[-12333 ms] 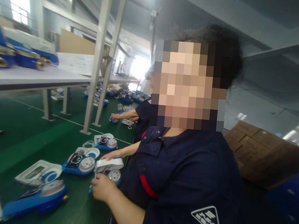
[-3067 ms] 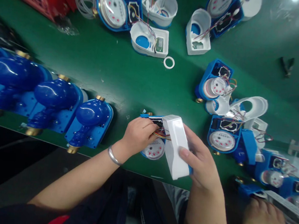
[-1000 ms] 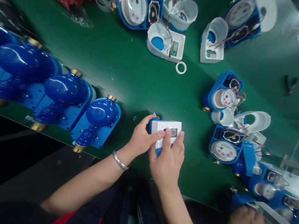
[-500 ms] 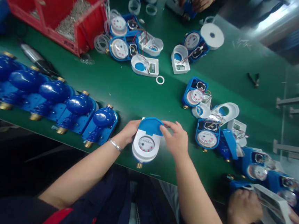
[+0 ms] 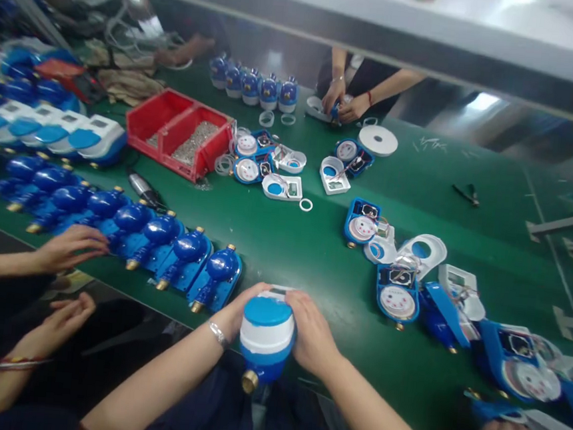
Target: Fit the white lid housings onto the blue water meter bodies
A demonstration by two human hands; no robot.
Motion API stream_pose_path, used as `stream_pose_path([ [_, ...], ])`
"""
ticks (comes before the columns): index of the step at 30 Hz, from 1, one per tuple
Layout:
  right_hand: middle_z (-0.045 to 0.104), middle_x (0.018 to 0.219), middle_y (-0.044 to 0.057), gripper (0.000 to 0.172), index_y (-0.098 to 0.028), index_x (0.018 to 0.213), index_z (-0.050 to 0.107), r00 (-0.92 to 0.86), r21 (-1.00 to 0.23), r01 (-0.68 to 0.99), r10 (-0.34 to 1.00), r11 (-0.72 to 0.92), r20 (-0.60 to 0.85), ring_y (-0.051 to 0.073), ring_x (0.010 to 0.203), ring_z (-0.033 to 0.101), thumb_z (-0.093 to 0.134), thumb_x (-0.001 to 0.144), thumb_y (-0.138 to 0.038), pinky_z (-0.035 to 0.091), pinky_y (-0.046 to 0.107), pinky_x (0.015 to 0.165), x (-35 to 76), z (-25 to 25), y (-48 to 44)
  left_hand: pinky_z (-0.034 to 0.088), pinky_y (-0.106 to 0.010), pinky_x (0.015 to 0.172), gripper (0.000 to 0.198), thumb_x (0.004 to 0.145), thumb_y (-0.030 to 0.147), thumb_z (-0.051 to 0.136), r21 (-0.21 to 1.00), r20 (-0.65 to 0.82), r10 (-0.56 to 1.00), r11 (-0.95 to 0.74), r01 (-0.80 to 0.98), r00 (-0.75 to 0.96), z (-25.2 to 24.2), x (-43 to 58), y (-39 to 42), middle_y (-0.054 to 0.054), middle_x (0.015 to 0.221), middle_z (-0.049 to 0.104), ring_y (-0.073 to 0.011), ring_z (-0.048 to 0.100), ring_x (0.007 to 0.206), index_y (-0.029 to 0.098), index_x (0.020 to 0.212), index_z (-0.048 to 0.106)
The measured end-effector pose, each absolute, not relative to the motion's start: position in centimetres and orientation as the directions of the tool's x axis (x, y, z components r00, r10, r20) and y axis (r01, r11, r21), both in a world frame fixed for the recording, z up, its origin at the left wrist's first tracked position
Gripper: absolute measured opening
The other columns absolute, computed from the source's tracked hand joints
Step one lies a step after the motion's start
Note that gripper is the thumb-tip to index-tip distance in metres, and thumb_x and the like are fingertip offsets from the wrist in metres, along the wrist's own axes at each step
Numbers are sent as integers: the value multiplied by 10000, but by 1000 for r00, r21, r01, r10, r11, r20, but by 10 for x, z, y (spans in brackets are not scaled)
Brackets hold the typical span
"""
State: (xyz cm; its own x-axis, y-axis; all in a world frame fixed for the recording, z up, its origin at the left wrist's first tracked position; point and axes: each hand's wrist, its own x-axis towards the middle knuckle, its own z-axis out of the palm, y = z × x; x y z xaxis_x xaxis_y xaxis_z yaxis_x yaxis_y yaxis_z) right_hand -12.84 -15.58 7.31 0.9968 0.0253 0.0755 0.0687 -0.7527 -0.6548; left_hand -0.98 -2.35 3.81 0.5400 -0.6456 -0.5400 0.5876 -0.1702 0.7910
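Observation:
Between my two hands is a water meter [image 5: 267, 334] with a white casing, a blue body and a brass end pointing toward me. Its round blue lid is down over the dial. My left hand [image 5: 240, 311] wraps the left side, with a silver bracelet on the wrist. Around the right side closes my right hand [image 5: 313, 328]. The meter is tilted at the front edge of the green table [image 5: 284, 241]. To the left, the nearest upturned blue meter [image 5: 222, 266] ends a row of several.
A red two-part bin [image 5: 173, 138] holds small metal parts, with a power screwdriver [image 5: 143, 186] before it. Opened meters [image 5: 397, 298] with wires lie to the right. Co-workers' hands [image 5: 76, 247] are at left, far side and lower right. A metal shelf [image 5: 333, 28] crosses above.
The blue lid, raised before, is now down over the dial. The meter has come toward me and tilted, gripped from both sides. My view has lifted, and a co-worker's hands show at left.

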Motion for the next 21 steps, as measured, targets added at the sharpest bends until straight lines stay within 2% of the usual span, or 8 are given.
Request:
stream_pose_path([
  [2,501,1199,166,589,-107,1191,421,993,-736,-68,-120,-674,19,237,1133,441,497,608,-68,338,423,975,-128,54,-147,484,-340,589,403,697,535,456,727,-630,-608,-242,643,483,36,-18,-12,-86,616,636,-199,595,597,151,653,574],
  [5,589,1053,104,585,-134,1108,445,881,-843,-429,-353,-323,-313,236,970,546,579,538,-137,426,375,871,-118,29,-142,374,-291,424,519,675,634,429,578,-814,-405,-501,644,416,38,-21,11,-47,462,545,-164,499,401,133,674,565],
  [8,622,974,72,508,-137,1001,470,728,-794,-597,-338,113,-596,219,898,584,599,513,-193,466,322,790,-104,11,-134,313,-246,407,477,672,564,486,684,-697,-330,-570,454,636,47,-13,28,22,451,483,-118,442,366,118,811,582],
  [10,633,937,80,467,-133,974,470,679,-734,-636,-280,237,-678,220,835,609,580,530,-230,491,317,695,-96,3,-123,344,-242,436,412,668,471,526,771,-582,-345,-524,363,737,55,-5,32,37,502,496,-106,454,407,123,880,582],
  [13,644,860,91,406,-127,935,483,645,-694,-676,-255,250,-720,230,773,624,560,571,-290,486,305,590,-87,-5,-102,422,-269,515,383,695,406,508,840,-457,-380,-481,251,804,62,10,29,2,618,572,-128,518,502,118,938,577],
  [16,648,817,99,319,-126,825,532,643,-703,-685,-292,194,-708,243,832,612,588,589,-334,472,301,648,-78,-7,-85,473,-304,643,379,734,363,478,849,-298,-368,-524,69,881,65,36,19,-56,785,619,-163,577,643,107,1000,566],
  [18,654,780,96,273,-137,748,564,663,-712,-700,-325,50,-674,253,829,611,604,596,-360,461,308,686,-75,-8,-81,477,-317,740,357,758,311,456,798,-153,-369,-593,-105,917,67,65,7,-92,912,617,-174,592,731,108,1034,556],
  [21,662,763,105,245,-157,698,608,689,-653,-720,-355,-234,-632,268,800,619,586,628,-391,451,329,709,-72,-12,-85,447,-322,866,363,786,231,420,629,45,-404,-699,-340,914,72,126,-20,-122,1116,563,-196,570,942,139,1127,502],
])
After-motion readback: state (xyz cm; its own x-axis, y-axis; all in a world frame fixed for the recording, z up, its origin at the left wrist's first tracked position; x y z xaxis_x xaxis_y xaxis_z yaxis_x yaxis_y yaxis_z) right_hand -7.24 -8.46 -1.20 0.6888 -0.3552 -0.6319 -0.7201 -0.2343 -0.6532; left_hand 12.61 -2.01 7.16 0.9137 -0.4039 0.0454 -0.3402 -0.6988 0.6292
